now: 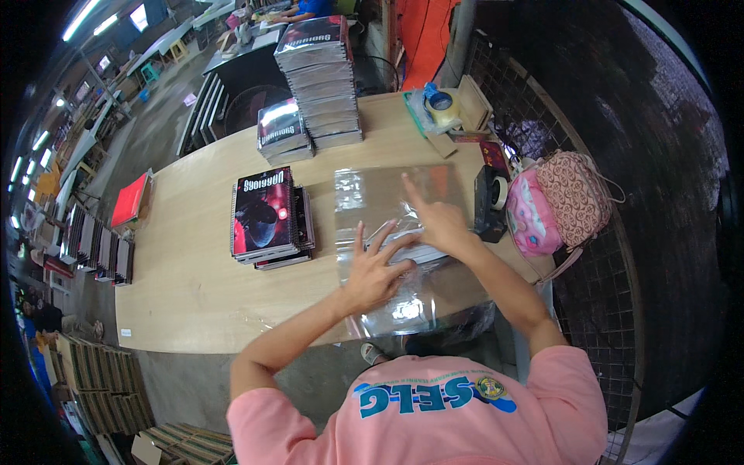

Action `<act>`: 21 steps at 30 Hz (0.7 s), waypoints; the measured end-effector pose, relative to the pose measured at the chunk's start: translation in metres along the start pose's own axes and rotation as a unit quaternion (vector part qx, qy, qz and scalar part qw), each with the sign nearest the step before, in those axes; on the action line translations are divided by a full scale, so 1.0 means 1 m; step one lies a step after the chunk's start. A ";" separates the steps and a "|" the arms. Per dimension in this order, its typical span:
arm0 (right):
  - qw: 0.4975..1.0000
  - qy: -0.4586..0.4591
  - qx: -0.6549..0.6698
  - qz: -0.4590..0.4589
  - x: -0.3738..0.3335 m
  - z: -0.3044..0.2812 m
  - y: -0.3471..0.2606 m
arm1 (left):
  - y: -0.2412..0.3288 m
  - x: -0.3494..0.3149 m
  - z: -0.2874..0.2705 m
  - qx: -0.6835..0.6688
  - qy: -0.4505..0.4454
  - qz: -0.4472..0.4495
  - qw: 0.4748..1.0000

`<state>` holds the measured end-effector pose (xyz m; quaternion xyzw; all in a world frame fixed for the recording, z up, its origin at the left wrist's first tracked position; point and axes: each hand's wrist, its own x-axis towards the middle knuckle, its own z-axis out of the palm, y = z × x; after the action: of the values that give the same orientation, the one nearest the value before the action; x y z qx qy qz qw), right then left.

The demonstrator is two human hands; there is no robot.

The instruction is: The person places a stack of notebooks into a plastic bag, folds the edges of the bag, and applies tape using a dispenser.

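A clear plastic sheet [360,221] lies over the near right part of the table, glossy with reflections, its near edge hanging past the table edge. My left hand [378,271] rests on it with fingers spread. Just to the right and farther in, my right hand [440,226] presses on the sheet, its index finger stretched out away from me. A white, flat item [422,254] shows partly between and under my hands; I cannot make out its kind. Left of the sheet sits a small stack of spiral-bound notebooks [263,213] with dark red and black covers.
Tall stacks of wrapped notebooks [318,77] stand at the table's far side. A tape dispenser [490,203], tape rolls [442,105] and a pink patterned bag [570,194] line the right side, beside a wire mesh [573,310]. A red folder [132,200] lies far left.
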<state>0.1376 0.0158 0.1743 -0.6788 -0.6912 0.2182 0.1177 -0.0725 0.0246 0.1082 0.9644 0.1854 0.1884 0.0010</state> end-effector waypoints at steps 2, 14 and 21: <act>0.989 0.064 0.117 -0.056 -0.017 -0.012 0.020 | 0.006 0.018 -0.012 -0.206 0.120 -0.123 0.963; 0.814 0.324 0.404 -0.264 -0.078 0.002 0.043 | -0.036 0.034 -0.040 -0.471 0.234 -0.261 0.809; 0.925 0.271 0.235 -0.122 -0.063 0.080 0.046 | 0.005 -0.003 -0.024 -0.176 0.031 -0.231 0.956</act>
<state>0.1449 -0.0587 0.0909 -0.5755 -0.6392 0.1662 0.4823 -0.0823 0.0171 0.1301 0.8733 0.3670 0.2428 0.2090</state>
